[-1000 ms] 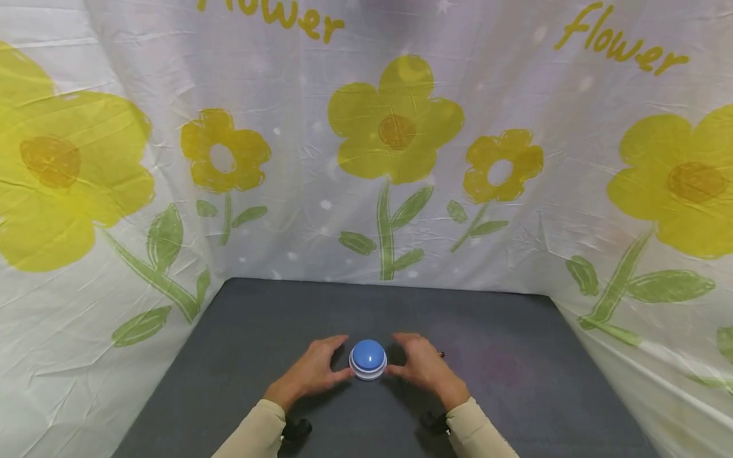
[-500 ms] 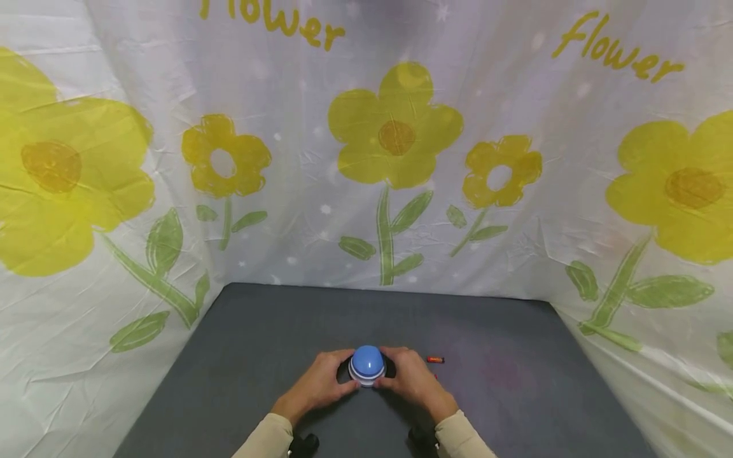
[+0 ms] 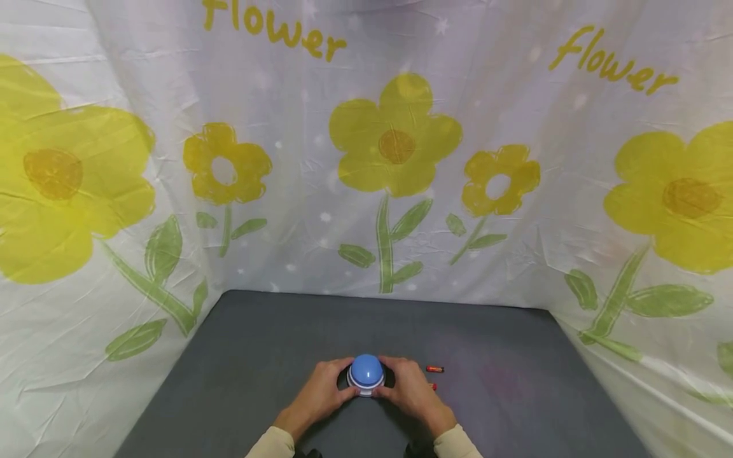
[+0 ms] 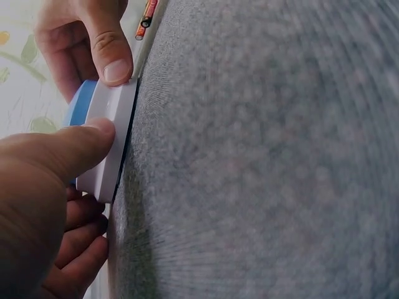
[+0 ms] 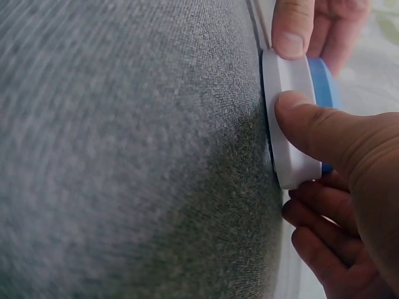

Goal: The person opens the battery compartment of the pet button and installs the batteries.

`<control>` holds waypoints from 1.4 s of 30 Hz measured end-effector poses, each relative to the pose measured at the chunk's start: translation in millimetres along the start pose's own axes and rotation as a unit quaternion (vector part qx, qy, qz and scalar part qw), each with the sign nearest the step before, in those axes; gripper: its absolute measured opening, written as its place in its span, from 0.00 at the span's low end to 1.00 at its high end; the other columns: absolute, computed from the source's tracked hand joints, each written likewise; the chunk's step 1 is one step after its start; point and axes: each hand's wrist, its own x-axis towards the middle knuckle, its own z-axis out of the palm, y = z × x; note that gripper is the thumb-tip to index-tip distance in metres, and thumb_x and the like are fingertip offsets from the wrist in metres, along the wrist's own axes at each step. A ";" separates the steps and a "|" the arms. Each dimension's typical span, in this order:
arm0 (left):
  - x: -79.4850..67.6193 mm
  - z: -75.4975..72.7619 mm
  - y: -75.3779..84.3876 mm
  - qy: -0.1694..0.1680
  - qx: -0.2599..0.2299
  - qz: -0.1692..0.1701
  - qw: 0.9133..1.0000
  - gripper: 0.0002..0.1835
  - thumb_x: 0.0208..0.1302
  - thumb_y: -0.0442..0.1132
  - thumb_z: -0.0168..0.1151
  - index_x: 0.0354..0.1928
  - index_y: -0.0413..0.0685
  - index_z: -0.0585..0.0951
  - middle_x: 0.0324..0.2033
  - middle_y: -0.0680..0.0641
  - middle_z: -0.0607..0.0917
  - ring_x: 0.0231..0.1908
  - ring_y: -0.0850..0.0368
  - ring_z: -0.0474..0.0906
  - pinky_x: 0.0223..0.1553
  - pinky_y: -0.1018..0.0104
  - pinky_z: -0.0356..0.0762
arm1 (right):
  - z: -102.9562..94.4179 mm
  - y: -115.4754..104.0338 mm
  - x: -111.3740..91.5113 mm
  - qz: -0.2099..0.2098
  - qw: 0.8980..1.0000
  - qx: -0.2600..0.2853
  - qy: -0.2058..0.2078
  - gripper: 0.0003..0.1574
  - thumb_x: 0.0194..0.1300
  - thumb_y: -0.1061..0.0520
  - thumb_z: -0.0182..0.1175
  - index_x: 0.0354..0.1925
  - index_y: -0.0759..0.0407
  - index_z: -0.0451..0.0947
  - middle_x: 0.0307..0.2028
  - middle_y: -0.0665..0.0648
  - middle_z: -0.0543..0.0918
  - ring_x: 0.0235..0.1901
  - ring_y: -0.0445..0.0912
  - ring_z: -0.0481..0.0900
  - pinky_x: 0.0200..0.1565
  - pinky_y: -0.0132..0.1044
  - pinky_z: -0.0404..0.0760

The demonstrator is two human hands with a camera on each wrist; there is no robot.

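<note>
A round push button [image 3: 366,371] with a blue dome and a white base sits on the dark grey table. My left hand [image 3: 322,389] grips its left side, the thumb on the front of the white base [image 4: 112,140] and the fingers curled round behind. From the other side my right hand [image 3: 409,387] holds it the same way, its thumb pressed on the base [image 5: 293,149] in the right wrist view. Both wrist views show the base close against the table cloth. The fingertips behind the button are partly hidden.
Two small red-and-black batteries [image 3: 435,369] lie to the right of the right hand, one partly covered by it. A white curtain [image 3: 286,254] printed with yellow flowers stands round the back and sides of the grey table [image 3: 275,324].
Both hands have closed in from beside the button to grip it. The batteries have come into view beside the right hand. The whole scene sits slightly lower in the head view.
</note>
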 end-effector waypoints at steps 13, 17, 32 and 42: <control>-5.5 -3.2 7.7 -0.019 -0.002 -0.040 0.999 0.29 0.57 0.42 0.85 0.59 0.37 0.87 0.52 0.40 0.93 0.54 0.45 0.91 0.60 0.44 0.89 | 0.9 -2.8 -3.9 -0.003 1.000 0.014 -0.010 0.40 0.59 0.49 0.84 0.64 0.66 0.84 0.58 0.64 0.90 0.59 0.58 0.88 0.64 0.59 0.87; -6.1 -7.2 9.9 -0.025 -0.012 -0.057 0.998 0.30 0.58 0.43 0.85 0.59 0.37 0.87 0.53 0.40 0.93 0.55 0.45 0.90 0.61 0.43 0.88 | -3.1 -7.1 -6.0 -0.001 1.000 0.031 -0.004 0.40 0.59 0.49 0.84 0.64 0.66 0.84 0.58 0.63 0.90 0.60 0.57 0.88 0.65 0.58 0.86; 0.2 -28.7 24.4 0.039 -0.144 -0.121 0.981 0.25 0.61 0.41 0.83 0.58 0.41 0.87 0.54 0.42 0.92 0.54 0.44 0.91 0.56 0.48 0.92 | -27.0 -20.4 -6.7 0.010 0.989 0.146 0.028 0.38 0.65 0.53 0.80 0.67 0.65 0.82 0.57 0.61 0.91 0.54 0.53 0.91 0.55 0.50 0.93; 8.8 -32.3 32.9 0.110 -0.314 -0.165 0.928 0.20 0.61 0.33 0.82 0.53 0.40 0.87 0.52 0.40 0.92 0.58 0.43 0.90 0.62 0.58 0.89 | -32.1 -23.9 -5.9 -0.017 0.986 0.128 0.102 0.32 0.64 0.69 0.75 0.66 0.67 0.83 0.55 0.62 0.92 0.48 0.52 0.92 0.54 0.51 0.93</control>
